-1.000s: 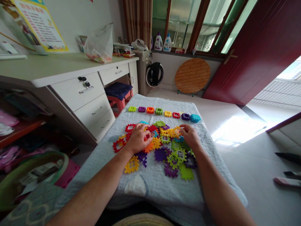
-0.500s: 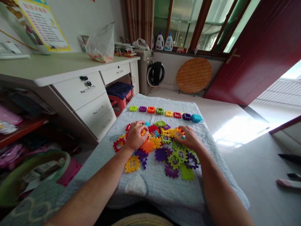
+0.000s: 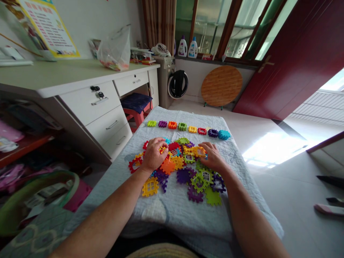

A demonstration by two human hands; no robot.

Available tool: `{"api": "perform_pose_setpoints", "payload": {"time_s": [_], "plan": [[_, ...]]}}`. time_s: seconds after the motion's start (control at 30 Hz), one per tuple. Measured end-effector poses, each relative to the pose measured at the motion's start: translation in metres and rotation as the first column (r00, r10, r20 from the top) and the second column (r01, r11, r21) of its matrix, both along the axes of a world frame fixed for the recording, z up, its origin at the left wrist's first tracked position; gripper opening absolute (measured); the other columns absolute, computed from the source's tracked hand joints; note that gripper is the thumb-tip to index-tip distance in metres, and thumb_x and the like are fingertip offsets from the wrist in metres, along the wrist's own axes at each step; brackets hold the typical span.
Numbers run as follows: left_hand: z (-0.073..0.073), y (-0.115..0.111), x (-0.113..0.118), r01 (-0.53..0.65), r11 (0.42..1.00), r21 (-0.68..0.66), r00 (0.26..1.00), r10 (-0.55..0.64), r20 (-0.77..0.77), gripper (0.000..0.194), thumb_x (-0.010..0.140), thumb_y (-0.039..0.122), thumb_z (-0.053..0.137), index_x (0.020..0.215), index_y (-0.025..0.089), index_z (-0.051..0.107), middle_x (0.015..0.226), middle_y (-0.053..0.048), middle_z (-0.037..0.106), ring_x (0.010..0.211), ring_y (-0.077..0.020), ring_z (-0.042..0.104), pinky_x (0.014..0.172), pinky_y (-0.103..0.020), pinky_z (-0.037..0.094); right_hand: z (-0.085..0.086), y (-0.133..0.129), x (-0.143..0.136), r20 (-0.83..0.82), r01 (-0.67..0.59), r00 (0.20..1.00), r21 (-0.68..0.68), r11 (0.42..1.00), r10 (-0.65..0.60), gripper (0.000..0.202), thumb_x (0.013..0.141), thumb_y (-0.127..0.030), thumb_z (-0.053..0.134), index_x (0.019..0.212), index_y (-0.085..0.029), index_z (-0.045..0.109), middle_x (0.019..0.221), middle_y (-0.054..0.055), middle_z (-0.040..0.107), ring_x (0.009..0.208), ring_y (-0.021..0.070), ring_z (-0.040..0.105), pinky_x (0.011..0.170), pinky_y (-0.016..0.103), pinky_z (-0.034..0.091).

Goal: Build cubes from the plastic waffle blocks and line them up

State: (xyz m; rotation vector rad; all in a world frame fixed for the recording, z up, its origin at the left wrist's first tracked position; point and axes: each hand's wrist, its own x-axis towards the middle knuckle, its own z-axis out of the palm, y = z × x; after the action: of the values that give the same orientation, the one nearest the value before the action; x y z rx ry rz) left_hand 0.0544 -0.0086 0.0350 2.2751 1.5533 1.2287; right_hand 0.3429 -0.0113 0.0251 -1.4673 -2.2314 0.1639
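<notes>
Several notched plastic building pieces in many colours lie heaped on the cloth-covered table (image 3: 185,218). My left hand (image 3: 154,156) bends over the heap's left part, fingers curled and thumb close to the forefinger; what they grip is mostly hidden. On the right, my right hand (image 3: 211,156) has its fingers and thumb closed on a yellow-orange window piece (image 3: 199,152). Between the hands are an orange piece (image 3: 167,167) and a green window piece (image 3: 189,158). Nearer me lie a yellow window piece (image 3: 150,187), a dark purple piece (image 3: 184,176) and a lime green piece (image 3: 213,196).
Joined blocks stand in a row across the far part of the table, from a lime one (image 3: 152,123) to a blue stack (image 3: 224,134). Left is a desk (image 3: 77,77) with a plastic bag (image 3: 115,50). A stool (image 3: 137,104) and washing machine (image 3: 164,77) stand beyond.
My right hand has shifted slightly left over the heap, the yellow-orange window piece moving with it. My left hand stays nearly in place.
</notes>
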Motion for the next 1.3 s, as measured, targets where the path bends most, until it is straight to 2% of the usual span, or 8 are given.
{"api": "perform_pose_setpoints", "payload": {"time_s": [0.4,0.73,0.93,1.17,1.3], "plan": [[0.000,0.002,-0.002,-0.002,1.000,-0.010,1.000,0.002,0.010,0.006,0.079,0.019,0.058,0.079,0.022,0.063,0.102,-0.006,0.065,0.106,-0.0237,0.057,0.099,-0.042,0.043,-0.010,0.007,0.000,-0.015,0.043,0.999,-0.008,0.999,-0.043,0.047,0.075,-0.029,0.063,0.122,-0.021,0.059,0.116,0.011,0.059,0.106,0.0282,0.050,0.094,0.044,0.041],[-0.002,0.016,-0.022,-0.127,0.991,0.030,0.989,0.124,0.083,0.005,0.077,0.019,0.058,0.076,0.020,0.063,0.099,-0.008,0.066,0.102,-0.0241,0.060,0.098,-0.041,0.043,-0.006,0.013,-0.006,0.025,0.060,0.998,-0.052,0.997,-0.059,0.045,0.075,-0.033,0.064,0.117,-0.019,0.060,0.115,0.011,0.059,0.106,0.0285,0.049,0.095,0.044,0.040],[-0.003,0.016,-0.021,-0.115,0.993,0.013,0.990,0.114,0.081,0.005,0.077,0.018,0.059,0.077,0.020,0.063,0.100,-0.007,0.067,0.102,-0.0239,0.060,0.097,-0.040,0.043,-0.003,0.015,-0.007,0.082,0.076,0.994,-0.095,0.993,-0.068,0.046,0.074,-0.032,0.065,0.118,-0.019,0.061,0.112,0.011,0.060,0.106,0.0292,0.049,0.094,0.044,0.039],[0.002,0.015,-0.020,-0.097,0.995,-0.006,0.992,0.098,0.085,0.007,0.076,0.018,0.057,0.077,0.020,0.063,0.098,-0.007,0.067,0.101,-0.0238,0.060,0.096,-0.039,0.044,0.001,0.016,-0.008,0.099,0.063,0.994,-0.138,0.988,-0.049,0.047,0.074,-0.033,0.065,0.119,-0.021,0.062,0.115,0.010,0.060,0.110,0.0288,0.050,0.096,0.043,0.039],[0.004,0.015,-0.021,-0.096,0.995,-0.007,0.991,0.097,0.094,0.006,0.076,0.018,0.057,0.077,0.020,0.063,0.099,-0.007,0.067,0.100,-0.0234,0.060,0.096,-0.039,0.044,0.004,0.016,-0.008,0.088,0.045,0.996,-0.146,0.988,-0.032,0.055,0.072,-0.035,0.067,0.125,-0.022,0.058,0.118,0.010,0.059,0.112,0.0294,0.050,0.096,0.043,0.039]]}}
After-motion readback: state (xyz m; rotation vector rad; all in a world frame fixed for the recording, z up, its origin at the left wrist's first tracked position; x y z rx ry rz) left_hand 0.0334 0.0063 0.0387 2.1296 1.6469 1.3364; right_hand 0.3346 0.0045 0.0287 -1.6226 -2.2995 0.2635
